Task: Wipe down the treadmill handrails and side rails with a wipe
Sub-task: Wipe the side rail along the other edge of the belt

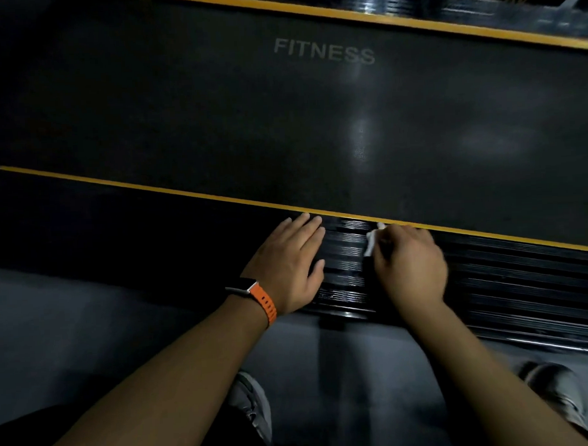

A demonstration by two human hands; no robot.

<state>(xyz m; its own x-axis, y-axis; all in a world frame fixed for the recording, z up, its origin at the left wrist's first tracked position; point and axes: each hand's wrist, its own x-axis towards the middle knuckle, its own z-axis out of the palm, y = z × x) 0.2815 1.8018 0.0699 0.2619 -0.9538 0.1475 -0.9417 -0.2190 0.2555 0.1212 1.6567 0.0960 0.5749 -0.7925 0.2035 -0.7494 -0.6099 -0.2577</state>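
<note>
Fingers of the left hand lie straight and flat on the ribbed side rail, holding nothing. Just right of it on the rail, the blurred right hand curls round a white wipe. The wipe pokes out on that hand's left, near the rail's yellow stripe.

Dim, motion-blurred, glare on belt

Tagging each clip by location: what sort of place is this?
Likely a gym or fitness room, dimly lit: a treadmill belt printed FITNESS, its ribbed side rail edged in yellow, and a right hand holding a white wipe against that rail.
</note>
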